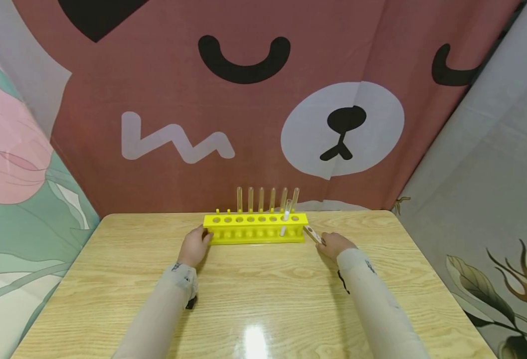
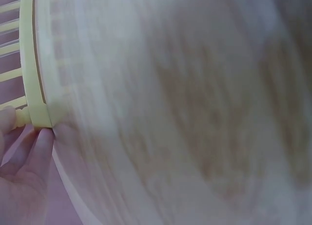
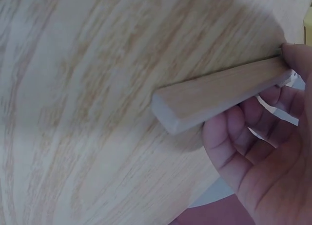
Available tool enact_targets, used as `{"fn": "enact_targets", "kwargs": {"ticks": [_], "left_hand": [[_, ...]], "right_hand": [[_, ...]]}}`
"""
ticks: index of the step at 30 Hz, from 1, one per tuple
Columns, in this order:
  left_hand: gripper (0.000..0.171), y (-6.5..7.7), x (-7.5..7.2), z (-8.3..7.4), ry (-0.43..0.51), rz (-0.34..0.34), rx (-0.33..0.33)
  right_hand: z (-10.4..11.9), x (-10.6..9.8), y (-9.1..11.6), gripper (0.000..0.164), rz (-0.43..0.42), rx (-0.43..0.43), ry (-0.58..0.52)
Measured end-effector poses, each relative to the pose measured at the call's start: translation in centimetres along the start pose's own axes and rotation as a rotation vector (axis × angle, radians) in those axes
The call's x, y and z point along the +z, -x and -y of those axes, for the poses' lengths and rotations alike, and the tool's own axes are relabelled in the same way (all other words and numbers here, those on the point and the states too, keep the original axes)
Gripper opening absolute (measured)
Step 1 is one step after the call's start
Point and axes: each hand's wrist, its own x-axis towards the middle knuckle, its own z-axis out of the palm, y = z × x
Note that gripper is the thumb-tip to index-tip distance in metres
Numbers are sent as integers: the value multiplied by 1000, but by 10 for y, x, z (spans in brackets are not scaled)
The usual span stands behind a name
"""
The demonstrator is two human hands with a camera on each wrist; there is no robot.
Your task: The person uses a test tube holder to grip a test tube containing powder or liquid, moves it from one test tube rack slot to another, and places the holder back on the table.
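Observation:
A yellow test tube rack point(image 1: 255, 240) stands on the table. My left hand point(image 1: 195, 246) grips its left end, thumb and fingers at the rack's edge in the left wrist view. My right hand point(image 1: 333, 245) holds a wooden test tube clamp point(image 3: 219, 96) between thumb and fingers; its far end reaches the rack's right end in the head view. One test tube point(image 1: 287, 209) with something white in it leans in a hole near the right. Behind it, several empty test tubes point(image 1: 261, 199) sit upside down on the rack's back pegs.
The wooden table point(image 1: 254, 284) spreads out in front of the rack. A curtain point(image 1: 254, 174) with a bear print hangs right behind its far edge, and patterned cloths point(image 1: 483, 199) hang at both sides. Two yellow pegs at the rack's back left bear no tube.

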Motion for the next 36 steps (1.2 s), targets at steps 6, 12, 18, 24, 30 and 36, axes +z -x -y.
{"fn": "enact_targets", "kwargs": {"ticks": [6,12,18,24,30,36], "left_hand": [[39,1,-2,-2,-3,3,-12],[40,2,-2,-4,0,3,-29],[40,3,-3,-6,0,2,-28],[39,2,-3,-8,-3,-12,-19],[40,2,1,-5,18,6,-22],[41,1,1,-2,8,-2,-27]], "right_hand": [[-1,1,0,22,-17,-8,-8],[-2,3,0,22,-28,-19,3],[-5,7,-1,22,-31,-23,19],[-6,6,0,22,-46,-32,21],[-7,8,3,20,-48,-21,7],[-4,7,6,20,-67,-16,-35]]}}
